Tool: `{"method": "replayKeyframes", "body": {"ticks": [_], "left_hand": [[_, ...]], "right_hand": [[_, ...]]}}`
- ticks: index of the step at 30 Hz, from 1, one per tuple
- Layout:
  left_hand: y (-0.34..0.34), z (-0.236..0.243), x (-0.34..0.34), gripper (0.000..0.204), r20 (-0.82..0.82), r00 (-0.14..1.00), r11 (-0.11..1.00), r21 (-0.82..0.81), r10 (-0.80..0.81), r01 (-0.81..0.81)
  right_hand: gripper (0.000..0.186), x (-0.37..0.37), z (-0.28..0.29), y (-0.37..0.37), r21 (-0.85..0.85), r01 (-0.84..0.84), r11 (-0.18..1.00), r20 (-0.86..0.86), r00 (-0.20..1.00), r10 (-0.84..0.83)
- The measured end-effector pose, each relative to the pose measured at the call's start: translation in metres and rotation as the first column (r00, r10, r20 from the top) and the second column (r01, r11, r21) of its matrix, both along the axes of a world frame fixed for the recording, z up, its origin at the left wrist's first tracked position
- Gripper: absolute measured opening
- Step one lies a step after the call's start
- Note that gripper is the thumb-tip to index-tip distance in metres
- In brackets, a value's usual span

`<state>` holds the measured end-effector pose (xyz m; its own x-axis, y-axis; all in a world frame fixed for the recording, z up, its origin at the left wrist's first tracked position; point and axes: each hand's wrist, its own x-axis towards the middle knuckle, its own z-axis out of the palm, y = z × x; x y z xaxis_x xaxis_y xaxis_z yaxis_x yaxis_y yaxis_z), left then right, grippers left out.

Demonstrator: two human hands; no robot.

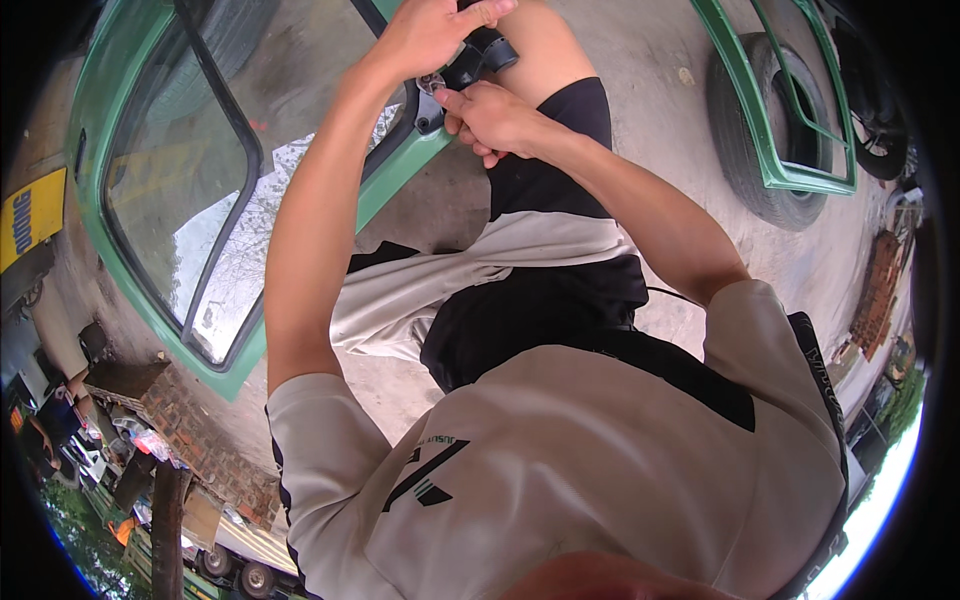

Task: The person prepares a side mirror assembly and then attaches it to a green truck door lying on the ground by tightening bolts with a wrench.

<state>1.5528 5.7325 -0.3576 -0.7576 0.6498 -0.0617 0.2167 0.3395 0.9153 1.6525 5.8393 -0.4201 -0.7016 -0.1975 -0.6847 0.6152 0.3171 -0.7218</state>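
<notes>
My left hand (428, 38) is closed over a black object with a rounded, stubby end (494, 50). Its exact kind is partly hidden by my fingers. Just below, my right hand (492, 118) is closed, thumb and forefinger pinching at a small shiny metal part (431, 83). A dark bracket with a round hole (428, 120) lies beside those fingertips, at the corner of a green vehicle door (405, 172). The door's window glass (190, 130) has a black rubber seal and a dark divider bar (232, 115). Both hands are close together near my bare knee (555, 50).
At the right, another green door frame (768, 150) leans on a large black tyre (735, 130) on the concrete floor (650, 60). A yellow sign (32, 220) stands at the far left. Low brick stacks (205, 430) and clutter lie at the lower left, more bricks (874, 290) at the right.
</notes>
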Motion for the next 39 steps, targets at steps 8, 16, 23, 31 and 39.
{"method": "replayKeyframes", "body": {"ticks": [8,16,23,31,39], "left_hand": [[-0.005,-0.013,-0.008,0.040,-0.175,0.984,0.990,0.133,-0.020,0.044],[-0.013,-0.024,-0.014,0.052,-0.232,0.970,0.992,0.087,-0.066,0.088],[-0.008,-0.027,-0.013,0.060,-0.293,0.955,0.999,-0.018,-0.045,0.042],[-0.004,-0.032,-0.022,0.061,-0.256,0.955,0.989,-0.020,-0.149,0.149],[0.017,-0.087,-0.022,0.075,-0.181,0.978,0.911,0.379,-0.099,0.163]], "right_hand": [[0.046,-0.007,0.029,-0.020,0.853,-0.085,0.515,-0.363,0.614,0.701],[0.056,-0.032,0.014,-0.022,0.966,-0.144,0.216,-0.169,0.281,0.945],[0.036,-0.055,0.007,-0.007,0.963,-0.102,0.248,-0.258,-0.090,0.962],[0.043,-0.045,0.005,-0.032,0.840,-0.321,0.438,-0.251,0.485,0.838],[0.047,-0.032,-0.004,-0.050,0.701,-0.288,0.653,-0.157,0.830,0.535]]}}
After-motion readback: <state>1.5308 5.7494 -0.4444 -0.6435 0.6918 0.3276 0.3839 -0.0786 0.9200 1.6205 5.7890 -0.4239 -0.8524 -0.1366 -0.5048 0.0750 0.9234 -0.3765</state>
